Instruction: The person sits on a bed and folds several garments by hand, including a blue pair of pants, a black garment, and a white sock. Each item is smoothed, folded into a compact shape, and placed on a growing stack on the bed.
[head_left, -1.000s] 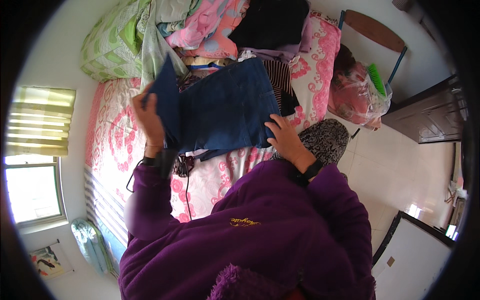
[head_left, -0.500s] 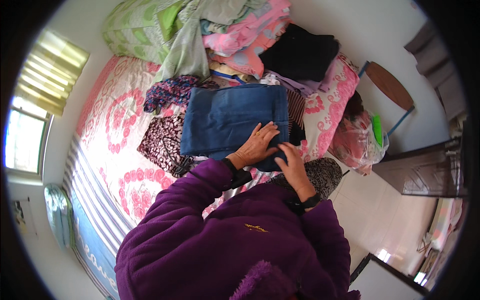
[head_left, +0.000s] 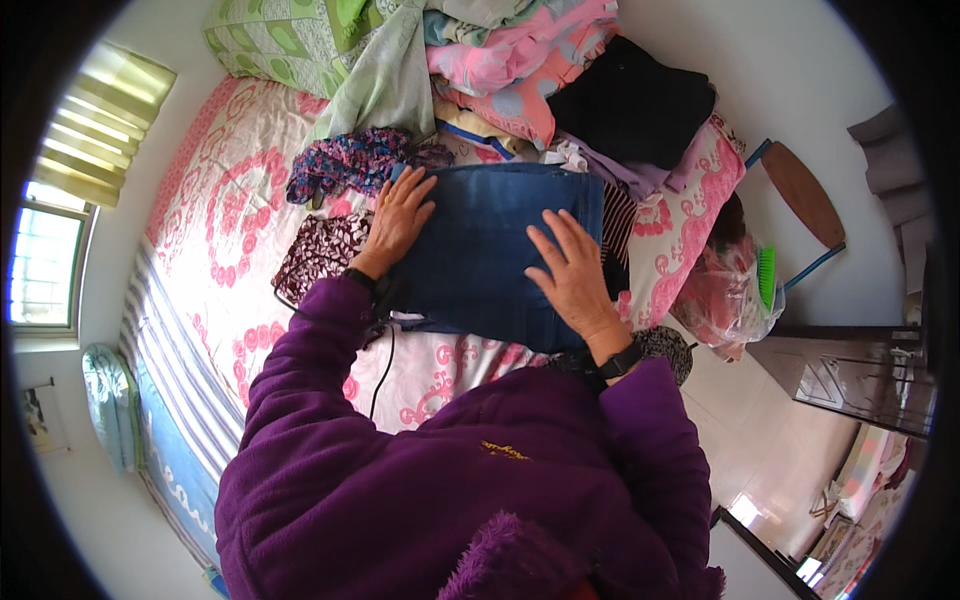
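On pink-and-white floral bedding [head_left: 240,190], I see dark-blue denim garment [head_left: 465,262], folded flat, squarish; bare left hand [head_left: 397,224] at far-left edge, bare right hand [head_left: 574,268] over right side, both splayed.

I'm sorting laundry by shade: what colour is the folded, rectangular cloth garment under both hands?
The folded garment is dark blue; the head view shows it best.

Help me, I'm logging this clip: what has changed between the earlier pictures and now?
The left hand let go of the raised flap of the jeans, now lying flat, came beside the right hand, then returned to their left edge. The right hand moved inward from their right edge. The black garment stayed put.
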